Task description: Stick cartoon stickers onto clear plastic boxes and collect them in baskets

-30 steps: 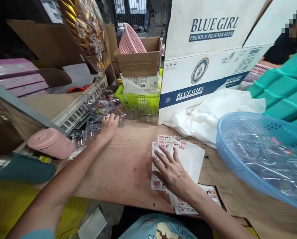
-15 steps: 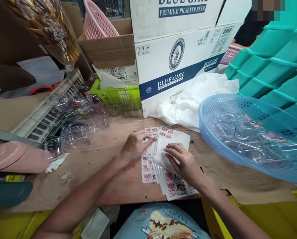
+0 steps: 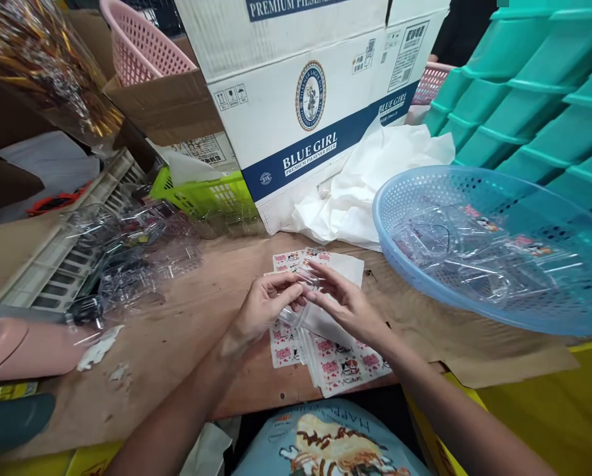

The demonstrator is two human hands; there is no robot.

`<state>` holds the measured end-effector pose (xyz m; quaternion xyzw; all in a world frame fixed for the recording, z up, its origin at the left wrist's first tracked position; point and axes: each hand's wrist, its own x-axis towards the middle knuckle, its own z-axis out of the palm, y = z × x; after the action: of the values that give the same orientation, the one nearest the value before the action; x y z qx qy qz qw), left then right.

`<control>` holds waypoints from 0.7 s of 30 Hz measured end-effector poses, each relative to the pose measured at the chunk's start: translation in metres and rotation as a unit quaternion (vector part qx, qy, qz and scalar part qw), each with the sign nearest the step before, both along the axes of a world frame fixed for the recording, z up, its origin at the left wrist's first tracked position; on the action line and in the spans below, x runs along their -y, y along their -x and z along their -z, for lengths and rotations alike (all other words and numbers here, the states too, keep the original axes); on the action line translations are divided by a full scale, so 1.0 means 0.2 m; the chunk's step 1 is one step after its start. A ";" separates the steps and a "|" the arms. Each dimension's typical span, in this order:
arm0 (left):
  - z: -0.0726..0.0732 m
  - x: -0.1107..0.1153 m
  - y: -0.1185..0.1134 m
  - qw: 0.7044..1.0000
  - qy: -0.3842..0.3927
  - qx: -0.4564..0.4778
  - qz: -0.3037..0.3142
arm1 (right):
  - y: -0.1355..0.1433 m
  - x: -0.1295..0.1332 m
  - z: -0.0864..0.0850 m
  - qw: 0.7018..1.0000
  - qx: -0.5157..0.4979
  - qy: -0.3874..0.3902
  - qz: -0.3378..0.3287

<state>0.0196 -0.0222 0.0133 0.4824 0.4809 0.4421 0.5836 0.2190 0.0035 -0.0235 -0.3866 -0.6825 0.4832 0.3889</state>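
Note:
Over the sheets of printed stickers [image 3: 348, 370], my left hand [image 3: 263, 305] and my right hand [image 3: 348, 305] meet at a small clear plastic box [image 3: 292, 317]. The left fingers are closed on the box, and much of it is hidden behind them. My right hand's thumb and fingers reach across to the same box and touch it from the other side. Pink letters and small cartoon animals repeat across the sticker sheets, which lie fanned on the bench. A blank white backing sheet [image 3: 350, 268] is partly covered by my right hand.
A blue perforated basket [image 3: 425, 291] with clear boxes stands at right, before stacked teal bins [image 3: 514, 99]. Clear packaging [image 3: 132, 277] is heaped at left near a pink bottle [image 3: 33, 350]. Behind are a white beer carton [image 3: 276, 125], crumpled white paper [image 3: 370, 178] and a green basket [image 3: 201, 195].
My right hand has moved off the backing sheet toward my left and now touches the clear box. The box is raised and tilted. The view has shifted slightly.

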 end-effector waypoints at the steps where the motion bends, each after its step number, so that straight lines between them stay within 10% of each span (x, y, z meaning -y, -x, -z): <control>1: 0.00 0.01 0.02 1.000 -0.001 -0.011 -0.016 | -0.01 -0.01 0.01 0.999 0.030 -0.029 0.016; 6: 0.03 0.03 0.09 0.999 -0.006 -0.034 -0.030 | -0.15 -0.13 0.11 0.949 0.220 -0.200 0.101; 13: 0.07 0.07 0.17 0.967 -0.117 -0.213 -0.076 | -0.18 -0.27 0.25 0.873 0.428 -0.216 0.089; 17: 0.14 0.05 0.33 0.861 -0.174 -0.473 -0.063 | -0.19 -0.35 0.23 0.884 0.409 -0.196 0.113; 21: 0.17 0.04 0.31 0.824 -0.246 -0.500 -0.103 | -0.15 -0.39 0.20 0.939 0.278 -0.172 0.104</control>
<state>-0.0425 -0.0297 -0.0198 0.7126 0.6289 0.3013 0.0767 0.2496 0.0823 -0.0632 -0.5019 -0.7918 0.1888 0.2924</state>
